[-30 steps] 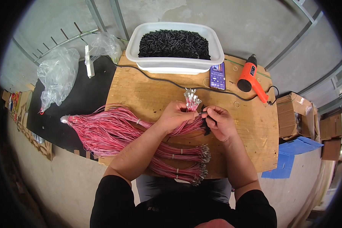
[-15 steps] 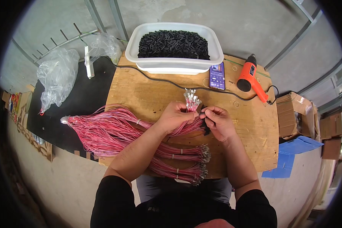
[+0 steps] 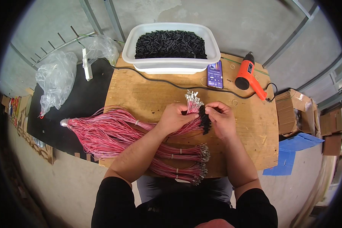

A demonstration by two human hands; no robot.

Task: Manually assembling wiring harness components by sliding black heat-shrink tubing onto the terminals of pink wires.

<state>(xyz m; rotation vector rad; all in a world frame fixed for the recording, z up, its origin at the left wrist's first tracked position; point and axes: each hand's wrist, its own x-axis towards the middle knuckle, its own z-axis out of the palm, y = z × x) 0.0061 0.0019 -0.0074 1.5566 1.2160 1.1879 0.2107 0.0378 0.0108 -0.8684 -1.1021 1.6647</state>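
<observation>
My left hand (image 3: 177,118) is closed around a bundle of pink and white wires (image 3: 193,109). Bare silvery metal terminals (image 3: 193,97) fan out above its fingers. To the right of that hand, several black sleeves (image 3: 205,124) sit in a row on the wire ends. My right hand (image 3: 221,119) pinches at the uppermost black sleeve (image 3: 202,110) with thumb and forefinger, its other fingers curled. The long remainder of the pink wires (image 3: 102,131) lies to the left, under my left forearm. Nearer me lie tied wire bundles (image 3: 178,152) with metal ends.
A white tub (image 3: 129,49) of short black tubes (image 3: 171,45) stands at the back. Beside it are a phone (image 3: 215,76) and an orange heat gun (image 3: 249,78). A black cord (image 3: 159,80) crosses the wooden table (image 3: 250,133). Plastic bags (image 3: 57,79) lie at the left.
My right hand has shifted slightly upward beside the wire ends, and more of the row of black sleeves shows below it. The left hand keeps its hold on the wires.
</observation>
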